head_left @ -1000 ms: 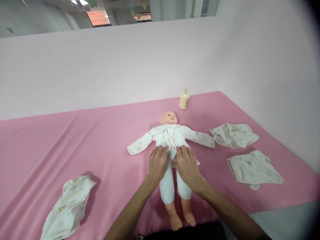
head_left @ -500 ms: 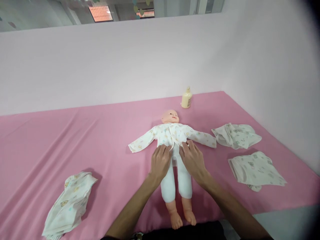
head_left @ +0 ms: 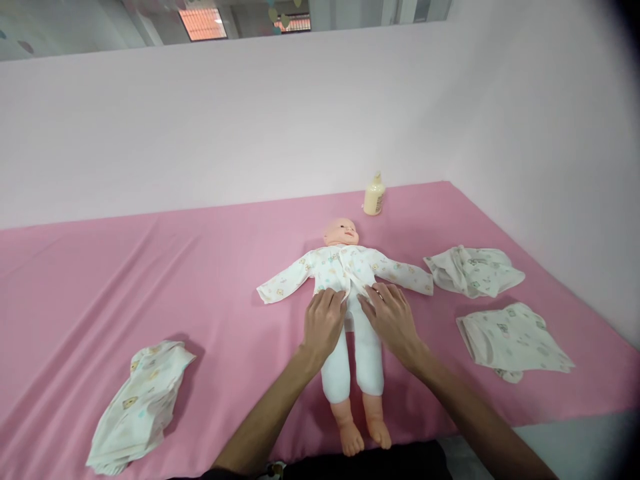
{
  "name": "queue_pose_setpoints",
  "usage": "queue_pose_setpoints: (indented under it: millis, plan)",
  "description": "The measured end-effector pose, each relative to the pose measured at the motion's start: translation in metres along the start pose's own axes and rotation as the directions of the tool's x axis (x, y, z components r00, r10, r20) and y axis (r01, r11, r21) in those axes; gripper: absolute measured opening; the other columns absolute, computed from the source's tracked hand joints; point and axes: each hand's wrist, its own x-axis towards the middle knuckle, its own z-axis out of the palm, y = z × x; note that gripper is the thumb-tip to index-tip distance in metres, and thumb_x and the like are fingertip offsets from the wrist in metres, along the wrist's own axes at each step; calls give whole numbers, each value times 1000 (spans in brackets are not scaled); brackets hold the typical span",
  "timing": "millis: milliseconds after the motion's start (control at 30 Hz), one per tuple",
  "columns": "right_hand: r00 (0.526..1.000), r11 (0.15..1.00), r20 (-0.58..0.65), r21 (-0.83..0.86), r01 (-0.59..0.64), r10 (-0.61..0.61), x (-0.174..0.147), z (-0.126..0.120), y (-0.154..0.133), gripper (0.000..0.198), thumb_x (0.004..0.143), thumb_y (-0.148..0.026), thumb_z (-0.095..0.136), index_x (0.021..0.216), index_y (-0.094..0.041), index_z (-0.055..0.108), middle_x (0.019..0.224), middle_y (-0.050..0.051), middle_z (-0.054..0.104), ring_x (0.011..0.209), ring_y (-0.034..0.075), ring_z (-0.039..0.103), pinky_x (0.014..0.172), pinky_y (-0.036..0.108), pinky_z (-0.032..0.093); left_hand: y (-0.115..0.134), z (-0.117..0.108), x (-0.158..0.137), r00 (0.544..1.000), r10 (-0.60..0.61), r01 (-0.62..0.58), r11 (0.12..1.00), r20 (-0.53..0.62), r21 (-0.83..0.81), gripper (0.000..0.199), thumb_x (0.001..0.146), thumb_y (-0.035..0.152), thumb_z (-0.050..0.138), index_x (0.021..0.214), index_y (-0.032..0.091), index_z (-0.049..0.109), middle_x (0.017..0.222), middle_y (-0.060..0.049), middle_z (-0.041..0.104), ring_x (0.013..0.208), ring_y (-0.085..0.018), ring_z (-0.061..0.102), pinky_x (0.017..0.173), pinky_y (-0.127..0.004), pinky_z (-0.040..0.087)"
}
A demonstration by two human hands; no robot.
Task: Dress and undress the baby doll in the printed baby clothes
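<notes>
A baby doll (head_left: 342, 232) lies on its back, feet toward me, with both arms stretched out to the sides. It wears a white printed baby shirt (head_left: 330, 263) that parts slightly down the front, and plain white legs show below. My left hand (head_left: 325, 323) pinches the shirt's front edge near the lower belly. Opposite it, my right hand (head_left: 393, 317) has its fingers curled on the other front edge, thumb a little apart from the index finger. Both hands cover part of the hem and hips.
The pink sheet (head_left: 225, 287) covers the table against a white wall. Behind the doll's head stands a cream pump bottle (head_left: 373, 197). Two folded printed cloths, a rear one (head_left: 475, 270) and a nearer one (head_left: 513, 340), lie at right. Another printed garment (head_left: 143, 403) is at front left.
My right hand has shifted slightly right, its thumb and fingers a bit more apart. My left hand has barely moved, and the doll stays in place.
</notes>
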Motion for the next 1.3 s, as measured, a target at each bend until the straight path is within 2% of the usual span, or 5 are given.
queue_pose_setpoints:
  millis: [233, 600, 733, 967, 1300]
  plan:
    - [984, 966, 31, 189, -177, 174, 3, 2, -2, 16, 96, -21, 53, 83, -18, 63, 82, 6, 64, 83, 21, 57, 75, 34, 45, 2, 4, 0, 999, 26, -26, 1000, -41, 10, 19, 96, 13, 49, 106, 18, 64, 85, -5, 64, 78, -18, 58, 70, -30, 47]
    - [965, 890, 95, 374, -261, 243, 9, -2, -14, 15, 86, -17, 52, 72, -21, 56, 72, 1, 61, 71, 17, 56, 66, 30, 41, 2, 5, 0, 997, 43, -43, 999, -58, 3, 20, 96, 12, 48, 108, 17, 63, 85, -5, 64, 77, -18, 57, 70, -31, 47]
    - [928, 807, 229, 460, -370, 295, 12, -12, -19, 15, 88, -20, 51, 76, -21, 61, 72, 0, 65, 66, 16, 57, 63, 29, 40, 4, 5, 0, 997, 50, -50, 999, -60, -4, 15, 96, 14, 49, 102, 17, 63, 82, -5, 63, 76, -18, 56, 69, -31, 46]
    - [844, 566, 428, 627, -536, 324, 17, -23, -17, 20, 91, -30, 51, 88, -20, 68, 77, 1, 69, 70, 17, 61, 67, 30, 45, 7, 7, 1, 998, 37, -37, 999, -49, -11, 15, 98, 17, 49, 101, 17, 64, 82, -6, 63, 78, -18, 58, 71, -31, 46]
    - [792, 451, 513, 651, -611, 332, 18, -27, -13, 27, 93, -39, 51, 91, -18, 67, 71, -1, 63, 64, 14, 55, 61, 27, 42, 9, 7, 2, 990, 65, -67, 998, -123, -18, 14, 97, 15, 50, 95, 16, 64, 78, -4, 62, 72, -17, 56, 66, -31, 44]
